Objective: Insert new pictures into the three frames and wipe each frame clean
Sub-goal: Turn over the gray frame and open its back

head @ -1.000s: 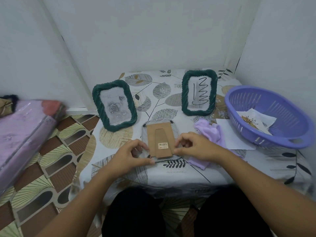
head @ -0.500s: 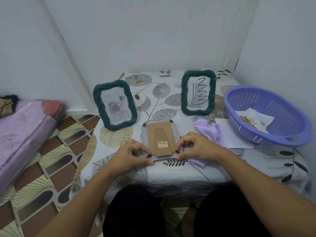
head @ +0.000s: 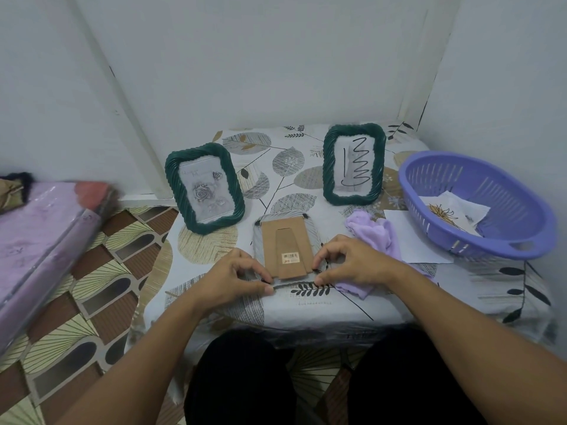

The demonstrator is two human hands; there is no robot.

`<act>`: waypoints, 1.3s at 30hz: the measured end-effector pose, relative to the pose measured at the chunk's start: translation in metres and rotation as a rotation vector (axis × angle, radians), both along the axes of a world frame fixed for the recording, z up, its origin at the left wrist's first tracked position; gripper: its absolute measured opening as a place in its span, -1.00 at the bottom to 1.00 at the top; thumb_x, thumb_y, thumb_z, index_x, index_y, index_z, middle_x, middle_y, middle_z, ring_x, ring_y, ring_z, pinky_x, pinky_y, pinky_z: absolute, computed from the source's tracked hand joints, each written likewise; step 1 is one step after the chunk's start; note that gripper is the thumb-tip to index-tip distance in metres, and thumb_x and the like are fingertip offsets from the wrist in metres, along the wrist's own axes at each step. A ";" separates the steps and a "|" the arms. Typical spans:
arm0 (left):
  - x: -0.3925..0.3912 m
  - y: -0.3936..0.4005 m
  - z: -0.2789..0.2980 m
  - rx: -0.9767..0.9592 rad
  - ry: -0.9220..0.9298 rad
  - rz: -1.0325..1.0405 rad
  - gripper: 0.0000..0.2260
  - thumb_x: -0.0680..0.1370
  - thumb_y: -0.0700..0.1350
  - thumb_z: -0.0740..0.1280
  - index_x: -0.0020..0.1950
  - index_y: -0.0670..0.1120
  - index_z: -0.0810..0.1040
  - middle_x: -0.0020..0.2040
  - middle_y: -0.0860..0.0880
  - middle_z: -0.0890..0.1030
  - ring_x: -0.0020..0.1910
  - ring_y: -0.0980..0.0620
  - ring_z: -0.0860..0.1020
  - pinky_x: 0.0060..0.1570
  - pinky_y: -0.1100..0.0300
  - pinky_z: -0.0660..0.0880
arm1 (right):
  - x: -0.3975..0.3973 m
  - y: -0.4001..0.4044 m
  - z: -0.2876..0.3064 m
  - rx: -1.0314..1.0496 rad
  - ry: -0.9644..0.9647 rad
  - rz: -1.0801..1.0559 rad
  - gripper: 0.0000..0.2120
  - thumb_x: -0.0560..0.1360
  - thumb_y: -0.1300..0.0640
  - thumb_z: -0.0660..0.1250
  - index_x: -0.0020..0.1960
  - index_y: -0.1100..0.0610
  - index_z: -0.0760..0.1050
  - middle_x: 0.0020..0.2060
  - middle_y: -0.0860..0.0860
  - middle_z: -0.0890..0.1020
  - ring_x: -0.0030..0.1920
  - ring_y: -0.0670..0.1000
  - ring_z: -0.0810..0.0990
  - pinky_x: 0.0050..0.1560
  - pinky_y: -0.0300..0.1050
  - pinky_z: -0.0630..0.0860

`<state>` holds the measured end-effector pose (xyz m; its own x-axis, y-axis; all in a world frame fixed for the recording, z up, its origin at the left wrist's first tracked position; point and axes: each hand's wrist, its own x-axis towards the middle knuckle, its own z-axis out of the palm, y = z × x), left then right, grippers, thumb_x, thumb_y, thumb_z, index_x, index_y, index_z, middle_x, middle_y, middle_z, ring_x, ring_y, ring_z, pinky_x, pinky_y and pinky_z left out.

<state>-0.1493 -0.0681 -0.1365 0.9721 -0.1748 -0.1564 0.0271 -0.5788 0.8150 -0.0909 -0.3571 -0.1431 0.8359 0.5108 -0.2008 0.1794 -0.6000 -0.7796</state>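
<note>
left hand: lower centre of the frame, forearm entering from the bottom left. fingers curled, thumb and fingertips pinching at the lower left corner of the face-down frame, by a small black tab.

right hand: lower centre, just right of the left hand, forearm entering from the bottom right. fingers curled, thumb and forefinger pinching at the lower right corner of the same frame; the heel of the hand rests over the cloth.

picture frames, three in all:
- face-down frame: centre of the frame, lying flat on the table, brown cardboard back with folded stand and a small barcode label uppermost, between the two hands.
- left standing frame: centre left, upright and leaning back, dark green twisted border, grey rose picture inside.
- right standing frame: upper centre right, upright, same green border, black zigzag line drawing inside.

cloth: one, lilac, crumpled, right of the face-down frame, partly under the right hand.

paper sheet: one, white, flat on the table between cloth and basket.

basket: one, purple slotted plastic, right edge of the table; loose pictures inside, count unclear, the top one with a yellow flower drawing.

wrapped bundle: one, pink-purple in clear plastic, left edge of the frame, off the table.
</note>
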 end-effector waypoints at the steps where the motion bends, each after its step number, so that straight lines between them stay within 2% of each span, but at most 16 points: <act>1: 0.000 0.000 0.000 0.000 -0.001 0.004 -0.79 0.29 0.04 0.67 -0.12 0.10 0.76 0.01 -0.02 0.44 -0.05 0.10 0.46 -0.08 0.35 0.42 | 0.000 0.000 0.000 -0.002 0.000 0.004 -0.71 0.27 -0.16 0.65 -0.06 -0.20 0.68 0.12 0.02 0.53 0.11 -0.08 0.53 0.14 -0.29 0.44; 9: -0.001 0.000 -0.002 0.008 -0.011 0.017 -0.78 0.29 0.04 0.67 -0.12 0.12 0.75 -0.03 0.05 0.44 -0.15 0.20 0.43 -0.15 0.40 0.38 | 0.002 -0.001 0.001 -0.072 0.003 0.072 -0.74 0.32 -0.20 0.60 -0.02 -0.27 0.65 0.10 -0.04 0.48 0.13 -0.09 0.52 0.32 -0.15 0.42; 16: 0.000 0.000 -0.005 0.006 -0.012 0.021 -0.79 0.28 0.05 0.67 -0.14 0.10 0.75 -0.03 0.04 0.45 -0.18 0.19 0.42 -0.17 0.35 0.37 | 0.003 -0.001 0.002 -0.133 -0.010 0.130 -0.78 0.36 -0.22 0.56 -0.01 -0.30 0.67 0.06 -0.07 0.43 0.14 -0.12 0.48 0.39 -0.07 0.35; 21: 0.000 0.000 -0.006 -0.001 -0.011 0.025 -0.78 0.28 0.06 0.66 -0.14 0.09 0.75 -0.03 0.03 0.45 -0.14 0.14 0.42 -0.16 0.30 0.37 | 0.002 0.000 0.003 -0.112 0.002 0.114 -0.80 0.38 -0.19 0.57 -0.02 -0.28 0.68 0.09 -0.05 0.45 0.16 -0.12 0.48 0.39 -0.10 0.35; 24: 0.001 0.000 -0.003 -0.017 0.011 0.027 -0.78 0.29 0.03 0.67 -0.13 0.08 0.76 -0.06 0.07 0.45 -0.17 0.15 0.42 -0.18 0.31 0.37 | 0.002 -0.002 0.004 -0.018 0.037 0.075 -0.74 0.37 -0.15 0.59 0.05 -0.25 0.67 0.04 -0.08 0.51 0.07 -0.12 0.51 0.23 -0.19 0.42; 25: 0.001 0.000 -0.002 -0.032 0.022 0.019 -0.78 0.29 0.02 0.67 -0.12 0.08 0.76 -0.09 0.11 0.46 -0.20 0.17 0.42 -0.20 0.33 0.37 | 0.002 -0.001 0.004 0.054 0.069 0.042 -0.71 0.37 -0.11 0.60 0.07 -0.21 0.66 0.00 -0.07 0.50 0.01 -0.11 0.50 0.14 -0.18 0.42; 27: 0.002 0.004 -0.002 -0.087 0.026 0.006 -0.77 0.32 0.02 0.65 -0.07 0.09 0.77 -0.19 0.20 0.50 -0.26 0.18 0.42 -0.24 0.30 0.36 | 0.003 -0.001 0.001 0.214 0.133 -0.069 -0.63 0.39 -0.04 0.60 0.15 -0.16 0.60 -0.02 0.00 0.50 -0.04 -0.08 0.48 0.08 -0.19 0.48; 30: 0.007 0.008 -0.005 -0.181 -0.046 0.173 -0.85 0.44 0.00 0.58 -0.02 0.08 0.74 -0.28 0.10 0.55 -0.30 0.13 0.46 -0.24 0.21 0.39 | 0.005 0.006 -0.007 0.324 0.176 -0.236 -0.60 0.49 0.05 0.53 0.28 -0.03 0.51 -0.03 0.04 0.53 -0.08 -0.08 0.51 -0.02 -0.25 0.54; 31: 0.010 0.008 -0.007 -0.148 -0.097 0.260 -0.90 0.49 0.01 0.55 -0.03 0.08 0.72 -0.28 0.08 0.56 -0.33 0.13 0.48 -0.26 0.21 0.42 | 0.007 0.010 -0.010 0.308 0.164 -0.282 -0.61 0.52 0.06 0.51 0.29 0.01 0.50 -0.06 0.03 0.54 -0.10 -0.08 0.52 -0.03 -0.21 0.55; 33: 0.015 0.007 -0.012 0.035 -0.196 0.380 -0.93 0.54 0.05 0.47 -0.02 0.09 0.67 -0.28 0.09 0.60 -0.31 0.12 0.53 -0.24 0.17 0.45 | 0.011 0.019 -0.017 0.249 0.102 -0.381 -0.65 0.54 0.03 0.48 0.27 0.05 0.51 -0.13 0.01 0.57 -0.14 -0.05 0.55 0.00 -0.07 0.56; 35: 0.019 0.004 -0.014 0.183 -0.231 0.421 -0.89 0.56 0.09 0.43 0.01 0.09 0.63 -0.24 0.06 0.62 -0.22 0.11 0.57 -0.18 0.14 0.48 | 0.016 0.026 -0.018 0.182 0.039 -0.469 -0.71 0.55 0.01 0.46 0.21 0.06 0.53 -0.15 -0.06 0.60 -0.14 -0.05 0.57 -0.03 -0.11 0.52; 37: 0.023 0.001 -0.016 0.250 -0.217 0.430 -0.85 0.58 0.12 0.40 0.01 0.07 0.61 -0.22 0.06 0.63 -0.19 0.11 0.58 -0.14 0.12 0.52 | 0.019 0.031 -0.015 0.045 -0.035 -0.479 -0.77 0.54 -0.02 0.45 0.15 0.01 0.54 -0.15 -0.11 0.62 -0.09 -0.06 0.60 -0.05 -0.15 0.50; 39: 0.028 -0.001 -0.017 0.289 -0.215 0.432 -0.82 0.58 0.13 0.38 -0.03 0.05 0.62 -0.22 0.07 0.64 -0.19 0.11 0.59 -0.14 0.11 0.55 | 0.022 0.036 -0.013 -0.087 -0.097 -0.451 -0.80 0.52 -0.03 0.46 0.08 0.00 0.56 -0.17 -0.11 0.65 -0.06 -0.03 0.62 0.00 -0.10 0.54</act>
<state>-0.1215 -0.0689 -0.1539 0.9611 0.2670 0.0707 0.1620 -0.7525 0.6383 -0.0691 -0.3211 -0.1557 0.9876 0.0772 -0.1368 -0.0446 -0.6971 -0.7156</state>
